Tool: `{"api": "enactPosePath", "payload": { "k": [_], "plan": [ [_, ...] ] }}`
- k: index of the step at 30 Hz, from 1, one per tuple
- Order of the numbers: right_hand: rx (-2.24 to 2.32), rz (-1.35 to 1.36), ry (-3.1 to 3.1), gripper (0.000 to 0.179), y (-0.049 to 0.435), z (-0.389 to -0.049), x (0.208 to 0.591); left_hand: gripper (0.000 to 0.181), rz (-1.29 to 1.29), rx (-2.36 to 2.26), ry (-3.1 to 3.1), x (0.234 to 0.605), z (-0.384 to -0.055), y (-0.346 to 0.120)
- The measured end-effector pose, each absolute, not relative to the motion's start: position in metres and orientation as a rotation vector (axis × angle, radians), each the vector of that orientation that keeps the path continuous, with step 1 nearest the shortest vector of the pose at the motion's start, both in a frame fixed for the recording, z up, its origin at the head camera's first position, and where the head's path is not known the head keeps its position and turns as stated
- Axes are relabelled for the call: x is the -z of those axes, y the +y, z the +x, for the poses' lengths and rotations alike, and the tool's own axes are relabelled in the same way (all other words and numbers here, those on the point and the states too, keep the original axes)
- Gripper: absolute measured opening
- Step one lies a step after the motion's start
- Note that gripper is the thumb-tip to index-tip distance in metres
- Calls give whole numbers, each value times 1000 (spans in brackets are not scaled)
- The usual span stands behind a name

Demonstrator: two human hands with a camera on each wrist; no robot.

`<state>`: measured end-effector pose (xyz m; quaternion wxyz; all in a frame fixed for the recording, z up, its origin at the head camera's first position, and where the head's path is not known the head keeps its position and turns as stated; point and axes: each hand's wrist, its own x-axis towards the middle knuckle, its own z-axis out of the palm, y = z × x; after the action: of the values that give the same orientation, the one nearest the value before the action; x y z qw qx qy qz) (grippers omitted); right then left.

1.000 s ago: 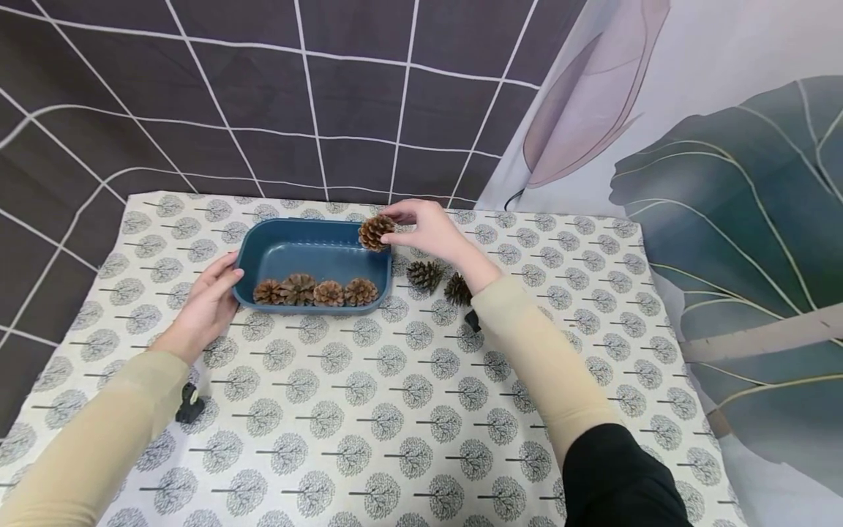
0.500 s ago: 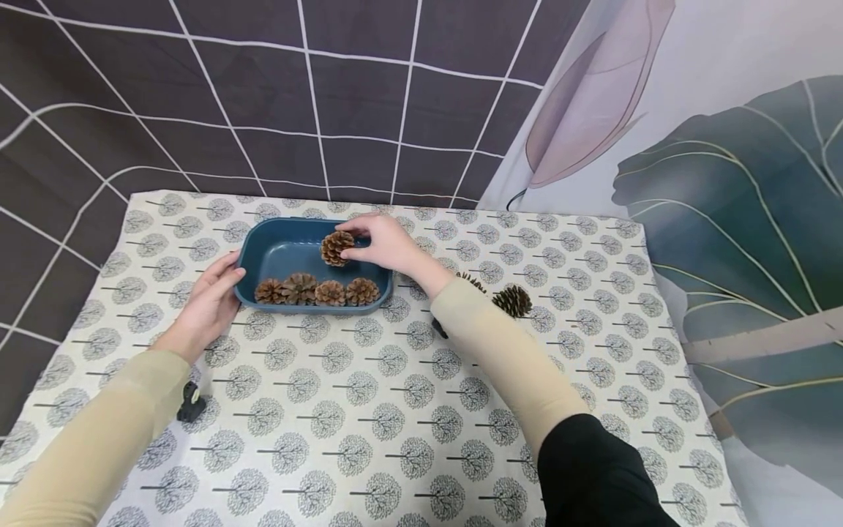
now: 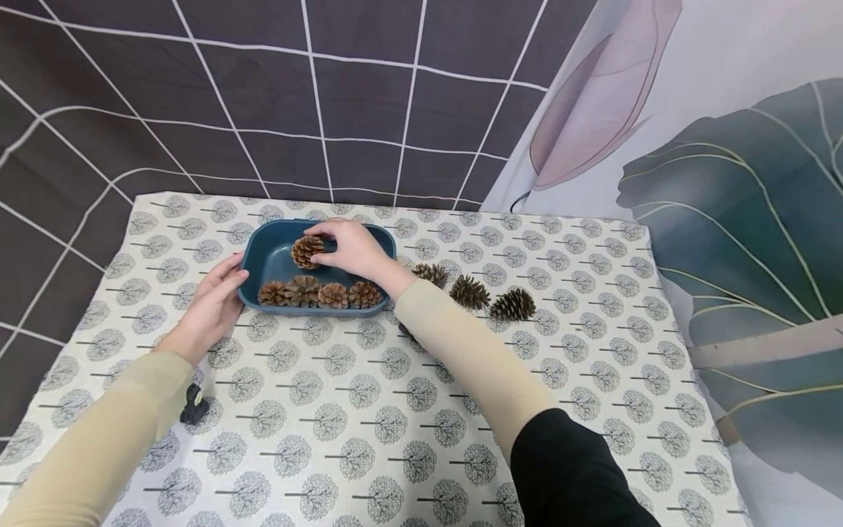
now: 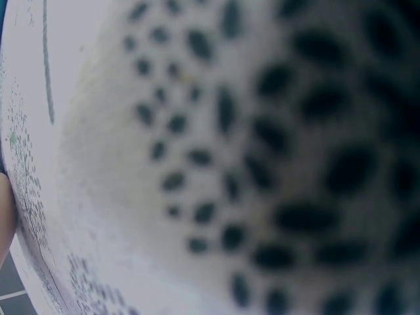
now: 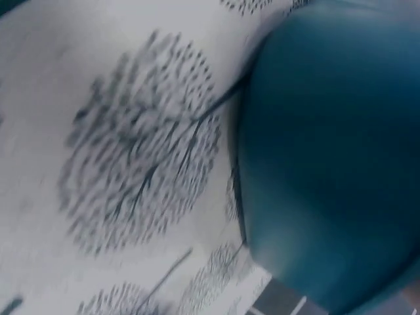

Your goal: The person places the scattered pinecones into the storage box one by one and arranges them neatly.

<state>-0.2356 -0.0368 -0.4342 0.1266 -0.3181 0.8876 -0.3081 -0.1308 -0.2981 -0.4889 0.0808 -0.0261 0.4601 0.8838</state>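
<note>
My right hand (image 3: pixel 356 251) pinches a brown pine cone (image 3: pixel 306 252) between thumb and fingers, over the inside of a blue rectangular tub (image 3: pixel 388 245). Along the tub's near side lies a row of several pine cones (image 3: pixel 334 296). At the tub's left end, the fingertips and thumb of my left hand (image 3: pixel 214 304) rest against the rim. The right wrist view shows the tub's outer wall (image 5: pixel 328 151) up close. In the left wrist view there is mostly blurred cloth, with a sliver of skin at the left edge.
Three darker pine cones lie in a slanting line right of the tub: one near the right wrist (image 3: pixel 429 274), a middle pine cone (image 3: pixel 470 291) and an outer pine cone (image 3: pixel 513 304). A tree-print cloth (image 3: pixel 356 395) covers the table. A dark gridded curtain (image 3: pixel 263 88) hangs behind.
My right hand has carried the pine cone leftward from the tub's right rim to over its inside. The cones on the right have come out from behind the sleeve. The left hand stays put.
</note>
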Motion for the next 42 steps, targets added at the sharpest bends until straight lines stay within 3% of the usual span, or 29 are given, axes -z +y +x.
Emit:
{"api": "enactPosePath", "payload": {
  "k": [19,42],
  "plan": [
    [759,-958,2617,47,-76,-226,446,36,-80,-2654,1320,489,-129,-299],
    [739,-1005,2484,51,-83,-228,442,37,-64,-2630,1380,490,-131,-298]
  ]
}}
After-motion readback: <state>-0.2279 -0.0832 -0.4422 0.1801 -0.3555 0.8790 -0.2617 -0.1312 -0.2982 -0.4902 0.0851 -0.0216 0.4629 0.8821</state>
